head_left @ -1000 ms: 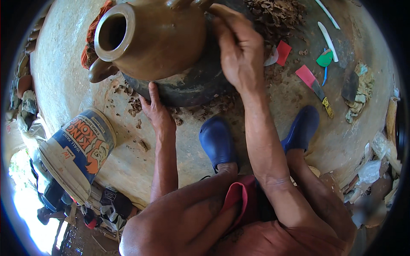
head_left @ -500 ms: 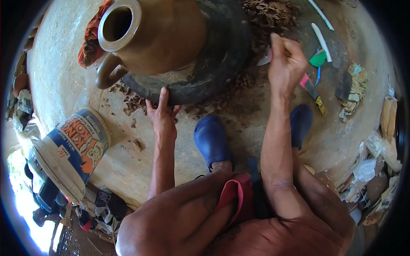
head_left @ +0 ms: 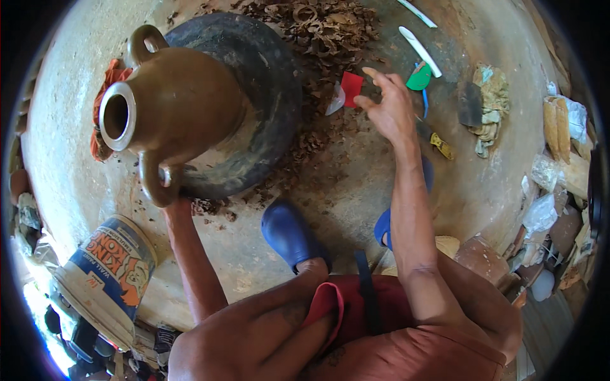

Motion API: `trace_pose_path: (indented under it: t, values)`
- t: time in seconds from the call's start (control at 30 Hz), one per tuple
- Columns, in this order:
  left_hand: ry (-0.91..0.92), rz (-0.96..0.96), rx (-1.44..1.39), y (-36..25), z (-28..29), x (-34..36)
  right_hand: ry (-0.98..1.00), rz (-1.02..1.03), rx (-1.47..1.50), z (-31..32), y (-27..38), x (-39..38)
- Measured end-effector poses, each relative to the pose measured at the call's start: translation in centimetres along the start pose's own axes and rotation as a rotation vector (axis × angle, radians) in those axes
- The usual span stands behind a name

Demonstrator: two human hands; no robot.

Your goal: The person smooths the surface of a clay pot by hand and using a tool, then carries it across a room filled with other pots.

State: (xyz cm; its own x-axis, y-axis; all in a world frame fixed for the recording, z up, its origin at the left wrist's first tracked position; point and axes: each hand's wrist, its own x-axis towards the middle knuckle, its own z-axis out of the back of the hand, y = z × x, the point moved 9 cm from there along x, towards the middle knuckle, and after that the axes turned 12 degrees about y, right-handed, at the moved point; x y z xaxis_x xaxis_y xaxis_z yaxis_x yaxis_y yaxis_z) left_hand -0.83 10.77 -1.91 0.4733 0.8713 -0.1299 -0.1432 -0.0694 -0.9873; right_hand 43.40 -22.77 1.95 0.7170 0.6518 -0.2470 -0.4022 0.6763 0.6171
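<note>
A brown clay jug (head_left: 181, 105) with two loop handles stands on a dark round turntable (head_left: 270, 82), its mouth toward the left. My left hand (head_left: 177, 209) is at the turntable's near edge, mostly hidden behind the jug's nearer handle (head_left: 152, 181), so its fingers do not show. On the right, my right hand (head_left: 393, 109) is open, thumb and forefinger apart and nothing between them. Just left of its fingertips are a flat red piece (head_left: 352, 86) and a translucent, thin curved piece (head_left: 336, 100), beside clay scraps.
Brown clay shavings (head_left: 318, 25) heap behind the turntable. White strips (head_left: 419, 51), a green piece (head_left: 419, 76), a yellow-handled tool (head_left: 441, 146) and a crumpled cloth (head_left: 492, 108) lie at right. A paint bucket (head_left: 111, 276) stands at left; orange cloth (head_left: 101, 140) lies beyond the jug.
The view has shifted, so the whole jug now shows. My right hand has gone from closed to open, baring the red piece. My left hand has slipped behind the handle.
</note>
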Motion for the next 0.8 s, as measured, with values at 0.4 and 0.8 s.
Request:
trace_pose_path:
  t: [0.4, 0.8]
  values:
    - [0.089, 0.078, -0.004, -0.7, 4.9, 4.6, -0.14, 0.115, 0.426, 0.3, 1.2, -0.9]
    - [0.226, 0.25, -0.392, -0.5, -1.1, 4.6, -0.182, 0.533, 0.387, -3.5, 18.1, 4.2]
